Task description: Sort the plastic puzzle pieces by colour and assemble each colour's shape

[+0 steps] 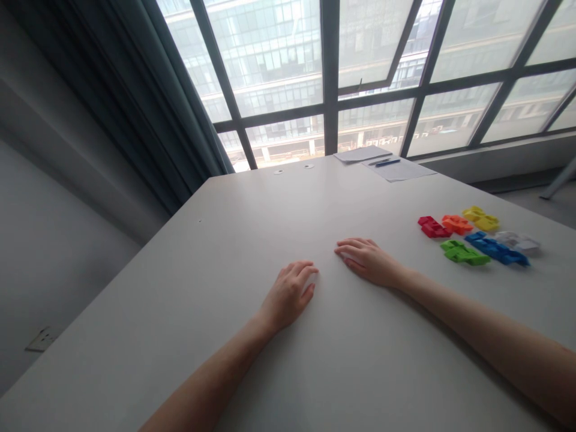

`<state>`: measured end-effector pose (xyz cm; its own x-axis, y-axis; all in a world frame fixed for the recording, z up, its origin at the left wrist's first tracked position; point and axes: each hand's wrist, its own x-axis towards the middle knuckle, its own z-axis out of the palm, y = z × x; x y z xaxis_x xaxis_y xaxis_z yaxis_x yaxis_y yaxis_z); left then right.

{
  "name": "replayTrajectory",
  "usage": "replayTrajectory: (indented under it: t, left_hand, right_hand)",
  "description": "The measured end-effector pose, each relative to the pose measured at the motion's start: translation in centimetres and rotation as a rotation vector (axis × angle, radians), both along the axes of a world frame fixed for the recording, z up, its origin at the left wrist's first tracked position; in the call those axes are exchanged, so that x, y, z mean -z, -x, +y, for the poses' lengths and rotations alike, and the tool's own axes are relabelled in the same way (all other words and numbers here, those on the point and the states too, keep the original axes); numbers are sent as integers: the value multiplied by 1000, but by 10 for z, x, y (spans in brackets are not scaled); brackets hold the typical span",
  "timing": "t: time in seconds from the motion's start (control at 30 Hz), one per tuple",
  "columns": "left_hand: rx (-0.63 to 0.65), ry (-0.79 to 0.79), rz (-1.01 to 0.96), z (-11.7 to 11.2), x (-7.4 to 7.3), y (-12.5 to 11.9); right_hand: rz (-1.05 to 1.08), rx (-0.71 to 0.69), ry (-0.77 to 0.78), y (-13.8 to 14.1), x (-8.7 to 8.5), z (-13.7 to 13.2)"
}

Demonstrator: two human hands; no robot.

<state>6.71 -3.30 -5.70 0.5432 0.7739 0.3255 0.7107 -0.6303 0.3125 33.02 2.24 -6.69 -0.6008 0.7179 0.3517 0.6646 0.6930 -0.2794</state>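
— What's closest to us?

— Both bare forearms lie on a plain white table (252,216). The left hand (290,294) rests palm down with its fingers loosely spread and nothing in it. The right hand (369,261) sits just beyond it, also flat and empty, fingers pointing left. The two are near each other but apart.

— Anything within reach?

— To the right of the right hand there are six coloured plastic pieces, one of each colour. The green piece (463,252) is nearest that hand, and the blue piece (495,247) is touching it or just beside it. Behind those are the red piece (432,227), the orange piece (456,224) and the yellow piece (481,219) in a row. The white piece (517,242) is furthest out, beside the blue one. No hand touches any of them.

— And past the hands?

— Bare tabletop, then two small round discs (278,171) near the far edge. To the right of those I count two sheets of paper (396,169), with one blue pen (387,162) lying on them.

— The room?

— On the grey wall low to the left of the left hand there's one wall socket (40,339). Further back on that side hangs a dark curtain (148,108). A big dark-framed window (330,72) runs behind the table, with a glass-fronted building (270,54) outside.
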Motion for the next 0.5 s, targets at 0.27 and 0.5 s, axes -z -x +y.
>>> replayTrajectory:
  t: [0.27,0.5]
  left_hand:
    - [-2,6,11,0,0,0]
    - [-3,14,5,-1,-1,0]
  right_hand:
    - [-15,7,7,0,0,1]
    - [17,4,18,1,1,-1]
